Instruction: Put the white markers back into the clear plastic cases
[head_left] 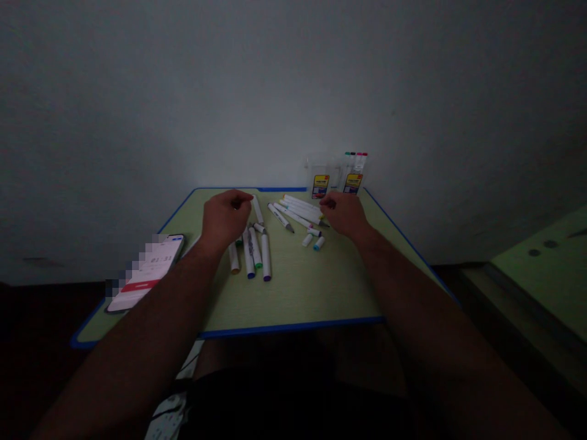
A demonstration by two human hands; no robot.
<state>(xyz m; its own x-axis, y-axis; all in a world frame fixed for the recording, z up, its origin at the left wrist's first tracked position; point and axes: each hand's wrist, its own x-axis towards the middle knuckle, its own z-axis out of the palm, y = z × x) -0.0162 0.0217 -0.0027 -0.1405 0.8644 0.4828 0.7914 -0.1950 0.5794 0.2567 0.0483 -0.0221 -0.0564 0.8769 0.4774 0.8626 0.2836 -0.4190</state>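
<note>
My left hand [227,219] is closed in a pinch above the left group of markers, its fingertips beside the far end of a white marker [258,209]. Whether it grips anything is hidden. Below it lie several capped white markers, one with a purple end [266,258] and one with a green end [255,249]. My right hand [345,214] is also closed, fingertips pinched at the right end of a fanned row of white markers [300,208]; what they hold cannot be made out. An uncapped marker [280,217] lies between the hands. Loose caps, one blue-ended [319,244], lie near my right hand.
A clear plastic case [320,178] and another case holding several markers [354,174] stand at the table's back right. A phone [149,275] showing a timer lies at the left edge. The green table [293,299] has a blue rim, with a wall behind it.
</note>
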